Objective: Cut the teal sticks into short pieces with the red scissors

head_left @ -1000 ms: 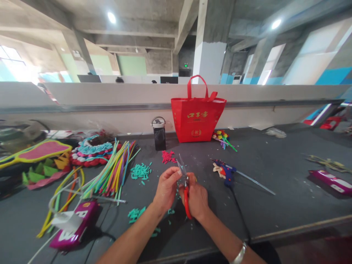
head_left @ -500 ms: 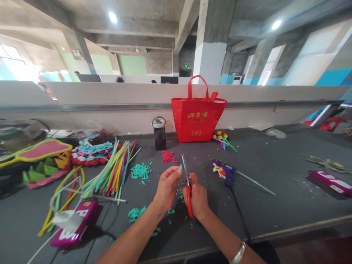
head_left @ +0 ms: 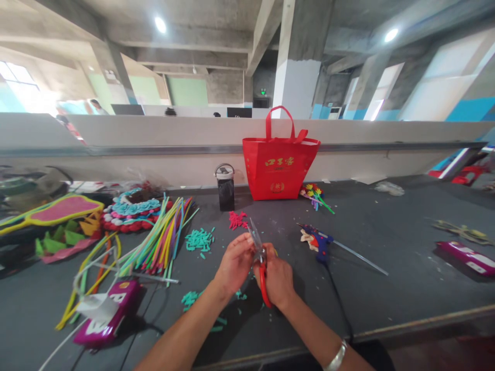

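Observation:
In my right hand (head_left: 275,278) is a pair of scissors (head_left: 263,281) with red handles, blades pointing up and away from me. My left hand (head_left: 235,265) is closed in a pinch right beside the blades. The small teal piece at its fingertips is mostly hidden now by the blades and fingers. Beyond the hands lie a pile of short teal pieces (head_left: 199,240) and a smaller pile of pink pieces (head_left: 237,220). More teal cuttings (head_left: 191,299) are scattered near my left forearm.
A bundle of coloured fuzzy stems (head_left: 162,242) lies left, near a purple box (head_left: 110,312). A black bottle (head_left: 225,193) and a red bag (head_left: 281,170) stand at the back. A blue glue gun (head_left: 322,245) with its cord lies right, and another purple box (head_left: 466,257) farther right.
The scissors' blades have swung left over my left fingertips. The teal tip that showed there is now covered. Both hands stay close together.

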`<state>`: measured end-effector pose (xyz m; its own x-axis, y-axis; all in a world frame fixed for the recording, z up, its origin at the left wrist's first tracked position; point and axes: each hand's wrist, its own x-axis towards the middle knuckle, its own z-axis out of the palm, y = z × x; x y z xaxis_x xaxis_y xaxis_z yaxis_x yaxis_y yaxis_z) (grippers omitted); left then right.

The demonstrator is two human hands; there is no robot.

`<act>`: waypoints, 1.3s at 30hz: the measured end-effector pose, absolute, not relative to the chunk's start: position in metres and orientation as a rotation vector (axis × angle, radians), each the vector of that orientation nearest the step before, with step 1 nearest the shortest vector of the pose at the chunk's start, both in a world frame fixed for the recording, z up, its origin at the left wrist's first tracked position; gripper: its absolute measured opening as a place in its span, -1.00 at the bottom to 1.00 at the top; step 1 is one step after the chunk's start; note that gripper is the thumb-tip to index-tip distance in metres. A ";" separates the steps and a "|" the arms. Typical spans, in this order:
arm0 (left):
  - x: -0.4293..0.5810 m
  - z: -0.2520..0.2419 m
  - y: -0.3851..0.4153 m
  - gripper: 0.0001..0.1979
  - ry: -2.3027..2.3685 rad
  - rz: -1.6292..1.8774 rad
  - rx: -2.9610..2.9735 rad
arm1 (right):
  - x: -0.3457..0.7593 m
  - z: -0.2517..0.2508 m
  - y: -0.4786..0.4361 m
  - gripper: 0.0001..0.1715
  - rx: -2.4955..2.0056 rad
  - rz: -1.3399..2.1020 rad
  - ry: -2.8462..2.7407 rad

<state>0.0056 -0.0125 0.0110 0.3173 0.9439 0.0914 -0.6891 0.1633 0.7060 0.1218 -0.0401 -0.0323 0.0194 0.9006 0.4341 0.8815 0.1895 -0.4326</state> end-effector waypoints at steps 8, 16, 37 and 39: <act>0.005 0.015 -0.012 -0.89 0.431 1.176 0.701 | 0.125 -0.036 -0.040 -0.79 -1.676 0.021 -1.847; 0.007 0.017 -0.015 -0.88 0.374 1.141 0.678 | 0.125 -0.038 -0.039 -0.86 -1.661 0.001 -1.836; 0.004 0.013 -0.012 -0.88 0.381 1.147 0.636 | 0.124 -0.036 -0.039 -0.69 -1.698 -0.089 -1.864; 0.004 0.014 -0.012 -0.88 0.374 1.143 0.627 | 0.125 -0.037 -0.039 -0.69 -1.716 -0.103 -1.862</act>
